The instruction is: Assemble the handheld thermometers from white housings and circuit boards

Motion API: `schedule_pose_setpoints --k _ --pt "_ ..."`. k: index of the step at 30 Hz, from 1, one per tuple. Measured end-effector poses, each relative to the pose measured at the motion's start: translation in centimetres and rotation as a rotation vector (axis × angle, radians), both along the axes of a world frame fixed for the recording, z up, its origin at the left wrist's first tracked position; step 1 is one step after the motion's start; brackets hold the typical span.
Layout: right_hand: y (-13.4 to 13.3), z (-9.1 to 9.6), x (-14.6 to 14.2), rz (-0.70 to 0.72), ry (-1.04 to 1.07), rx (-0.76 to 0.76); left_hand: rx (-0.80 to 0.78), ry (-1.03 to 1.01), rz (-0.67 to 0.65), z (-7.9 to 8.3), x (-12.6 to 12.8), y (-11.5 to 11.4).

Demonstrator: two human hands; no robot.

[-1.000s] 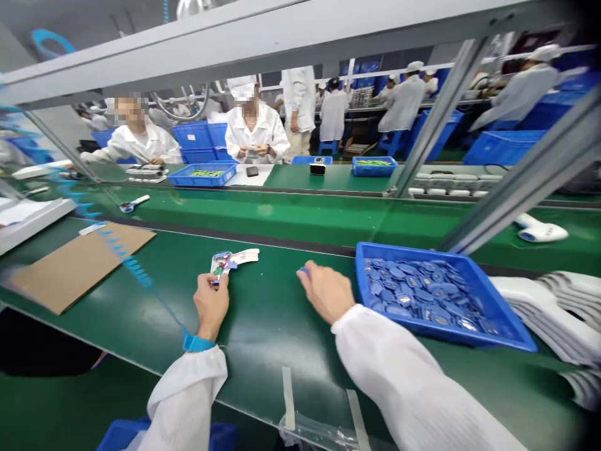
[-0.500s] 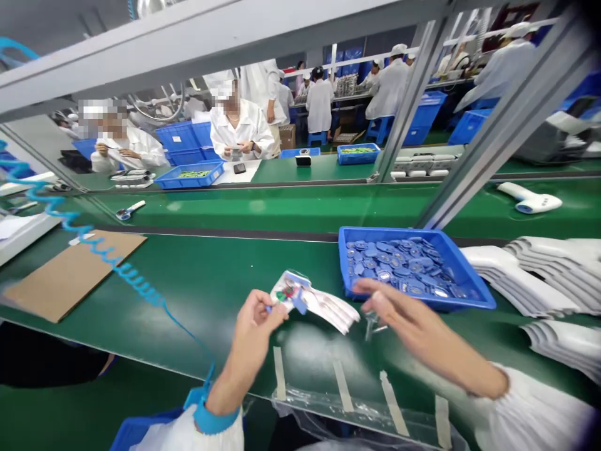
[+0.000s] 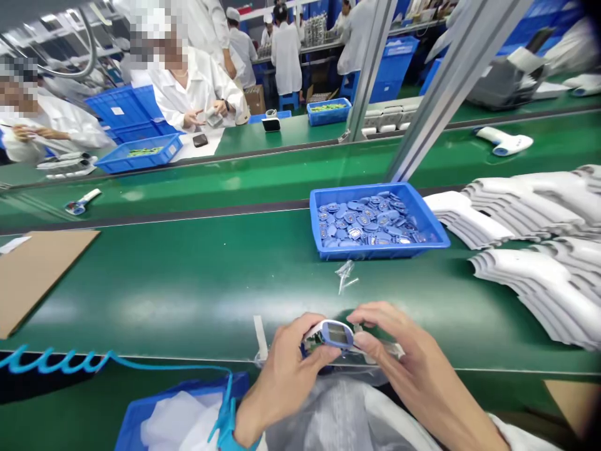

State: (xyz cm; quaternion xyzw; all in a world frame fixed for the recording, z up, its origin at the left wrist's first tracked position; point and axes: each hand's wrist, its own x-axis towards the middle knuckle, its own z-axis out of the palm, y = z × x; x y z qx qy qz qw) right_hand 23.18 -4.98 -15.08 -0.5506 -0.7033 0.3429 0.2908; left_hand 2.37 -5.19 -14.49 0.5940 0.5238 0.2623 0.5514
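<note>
my left hand (image 3: 282, 376) and right hand (image 3: 404, 351) are clamped on the plastic display module (image 3: 331, 335) above the green surface (image 3: 188, 300); it looks light, stiff and fragile, best held by its edges.

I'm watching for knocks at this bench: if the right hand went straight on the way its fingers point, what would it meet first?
The right hand meets the blue-and-white display unit first; it seems already to touch that unit, held in the left hand.
</note>
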Motion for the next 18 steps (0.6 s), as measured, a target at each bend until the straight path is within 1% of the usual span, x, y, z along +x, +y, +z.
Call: schedule_pose_setpoints --k 3,5,7,8,9,10,11,13,15,16,17,18 --pt "0.7 2.2 -0.3 0.074 -0.144 0.139 0.128 0.048 -0.021 0.5 0.3 0.6" --pt "1.2 4.0 -0.3 0.099 -0.21 0.245 0.236 0.092 0.007 0.7 0.0 1.1" --pt "2.3 5.2 0.2 0.07 -0.249 0.342 0.299 0.143 0.133 0.7 -0.4 1.8" --pt "3.1 5.2 0.5 0.043 -0.27 0.363 0.292 0.15 0.221 0.7 -0.7 2.2" --pt "4.1 4.8 0.8 0.01 -0.302 0.356 0.252 0.124 0.301 0.6 -1.0 2.5" --pt "5.1 3.8 1.1 -0.024 -0.351 0.322 0.179 0.06 0.358 0.6 -1.3 2.8" --pt "6.1 2.4 1.3 -0.056 -0.402 0.276 0.086 -0.036 0.389 0.5 -1.5 3.1" --pt "7.8 -1.0 1.7 -0.122 -0.494 0.194 -0.096 -0.253 0.386 0.5 -1.9 3.3" --pt "8.2 -3.9 2.4 -0.167 -0.502 0.165 -0.201 -0.386 0.357 0.5 -2.1 3.1" --pt "8.0 -4.6 3.1 -0.18 -0.488 0.174 -0.223 -0.41 0.35 0.6 -2.1 2.9" --pt "7.5 -4.8 4.0 -0.206 -0.481 0.206 -0.234 -0.418 0.346 0.6 -2.1 2.7" --pt "6.8 -4.4 5.1 -0.236 -0.471 0.26 -0.244 -0.424 0.344 0.6 -2.1 2.5"
